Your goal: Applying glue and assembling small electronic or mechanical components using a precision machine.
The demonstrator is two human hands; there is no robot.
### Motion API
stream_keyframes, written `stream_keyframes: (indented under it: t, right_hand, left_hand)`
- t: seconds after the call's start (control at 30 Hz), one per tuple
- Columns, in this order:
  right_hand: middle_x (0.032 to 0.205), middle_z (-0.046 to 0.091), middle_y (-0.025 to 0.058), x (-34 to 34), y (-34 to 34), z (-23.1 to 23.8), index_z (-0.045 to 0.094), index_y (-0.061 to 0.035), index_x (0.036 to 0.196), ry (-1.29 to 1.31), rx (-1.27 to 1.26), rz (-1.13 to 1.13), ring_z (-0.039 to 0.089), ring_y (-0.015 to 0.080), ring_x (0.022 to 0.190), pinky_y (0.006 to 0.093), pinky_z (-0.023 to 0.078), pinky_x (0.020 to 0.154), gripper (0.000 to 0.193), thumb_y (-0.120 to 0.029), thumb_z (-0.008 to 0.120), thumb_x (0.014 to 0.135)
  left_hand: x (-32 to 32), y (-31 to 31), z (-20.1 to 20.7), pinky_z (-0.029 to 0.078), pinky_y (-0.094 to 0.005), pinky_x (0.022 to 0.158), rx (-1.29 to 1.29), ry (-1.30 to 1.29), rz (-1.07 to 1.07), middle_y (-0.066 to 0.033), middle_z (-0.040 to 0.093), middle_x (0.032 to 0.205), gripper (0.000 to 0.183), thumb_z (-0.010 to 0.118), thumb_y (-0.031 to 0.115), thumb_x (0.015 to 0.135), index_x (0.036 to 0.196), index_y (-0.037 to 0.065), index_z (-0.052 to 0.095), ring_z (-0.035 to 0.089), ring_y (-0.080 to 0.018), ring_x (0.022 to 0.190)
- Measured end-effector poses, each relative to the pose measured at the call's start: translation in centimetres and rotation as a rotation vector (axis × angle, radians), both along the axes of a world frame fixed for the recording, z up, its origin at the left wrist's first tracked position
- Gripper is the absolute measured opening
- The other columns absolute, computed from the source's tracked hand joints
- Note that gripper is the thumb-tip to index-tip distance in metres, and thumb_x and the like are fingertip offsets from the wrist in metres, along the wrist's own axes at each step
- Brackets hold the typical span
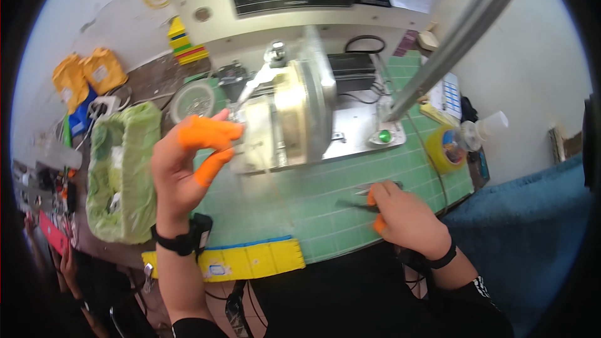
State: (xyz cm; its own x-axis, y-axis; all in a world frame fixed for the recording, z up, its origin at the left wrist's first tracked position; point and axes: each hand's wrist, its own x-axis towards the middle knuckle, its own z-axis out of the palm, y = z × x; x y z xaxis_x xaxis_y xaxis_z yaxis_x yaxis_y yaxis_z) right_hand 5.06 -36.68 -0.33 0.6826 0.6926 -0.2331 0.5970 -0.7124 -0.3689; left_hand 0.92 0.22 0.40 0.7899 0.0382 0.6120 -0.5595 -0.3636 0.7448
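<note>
Orange covers sit on some fingers of both my hands. My left hand (194, 156) is raised in front of the machine, thumb and fingertips drawn together in a pinch; whatever lies between them is too small to make out. Close by its fingertips is the pale metal block (258, 128) of the machine, beside a large round wheel (294, 112). Low over the green mat (313, 231), my right hand (410, 219) grips dark, pointed tweezers (357, 205), smeared by motion. A silvery pointed tool (366, 189) shows just beyond its fingers.
A green-lined basket (122, 213) and a round tub of small parts (194, 101) stand at left. A yellow strip (253, 261) runs along the front edge. A slanted metal post (451, 47) and a yellow container (446, 150) are at right. Another person's hand (67, 263) shows far left.
</note>
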Motion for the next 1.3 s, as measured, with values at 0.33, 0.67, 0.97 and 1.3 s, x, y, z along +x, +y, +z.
stream_keyframes:
  t: [0.33,0.67,0.97,1.3]
  right_hand:
    - [0.098,0.063,0.0123,2.9,0.4,6.6,0.065,0.0000,0.108,0.502,0.600,0.425,0.073,0.0297,0.076,0.0446,0.061,0.074,0.028,0.000,0.076,0.083]
    - [0.066,0.048,0.0026,6.3,9.9,10.4,0.046,-0.0073,0.093,0.001,1.323,0.343,0.051,0.0112,0.044,0.0424,0.062,0.073,0.048,-0.051,0.062,0.105]
    - [0.071,0.062,0.0100,6.6,15.5,7.0,0.057,0.0015,0.101,-0.332,1.151,0.329,0.067,0.0259,0.062,0.0533,0.061,0.082,0.045,-0.042,0.070,0.101]
    - [0.085,0.061,0.0170,6.2,15.7,6.1,0.058,0.0029,0.099,-0.238,1.061,0.394,0.071,0.0330,0.074,0.0507,0.061,0.082,0.036,-0.022,0.082,0.092]
  left_hand:
    - [-0.5,0.0,-0.5,0.051,-0.0532,0.112,-0.007,-0.033,0.032,-0.0122,0.077,0.101,0.017,0.078,-0.008,0.084,0.096,0.000,0.069,0.074,-0.0248,0.101]
    - [-0.5,0.5,-0.3,0.050,-0.0572,0.110,0.060,-0.023,0.024,-0.0090,0.074,0.096,0.016,0.078,-0.007,0.085,0.096,0.001,0.069,0.075,-0.0279,0.101]
    - [-0.2,0.7,-0.2,0.056,-0.0524,0.105,0.064,-0.057,0.053,-0.0095,0.078,0.095,0.015,0.081,-0.006,0.079,0.088,0.003,0.071,0.074,-0.0250,0.093]
    - [-0.1,1.0,-0.1,0.057,-0.0482,0.102,0.090,-0.078,0.037,-0.0122,0.078,0.097,0.015,0.080,-0.006,0.078,0.088,0.003,0.073,0.072,-0.0254,0.089]
